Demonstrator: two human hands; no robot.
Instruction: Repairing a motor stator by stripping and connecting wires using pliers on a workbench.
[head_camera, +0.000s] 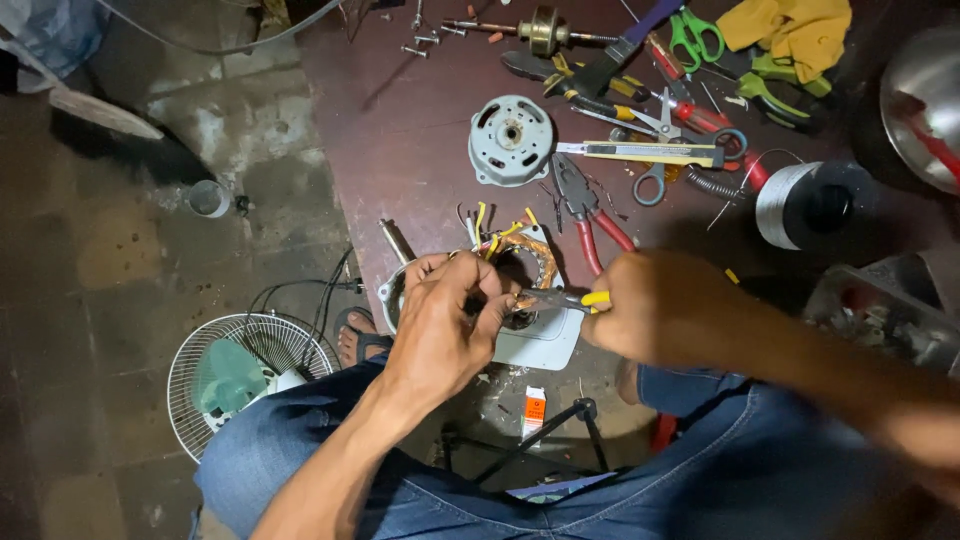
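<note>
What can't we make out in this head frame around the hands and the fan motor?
Head view:
- Tip of the yellow-handled tool: hidden behind the left hand.
- Wire ends being worked: covered by the left fingers.
- Right hand: motion-blurred, grip unclear.
- Motor stator: lower half hidden by both hands.
- Metal bowl: cut off by the right edge.

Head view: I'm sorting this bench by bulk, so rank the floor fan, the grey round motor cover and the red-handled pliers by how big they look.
1. Floor fan, largest, though cut off by the leg.
2. Grey round motor cover and red-handled pliers: close; the pliers are longer, the cover wider, so I won't rank them.
</note>
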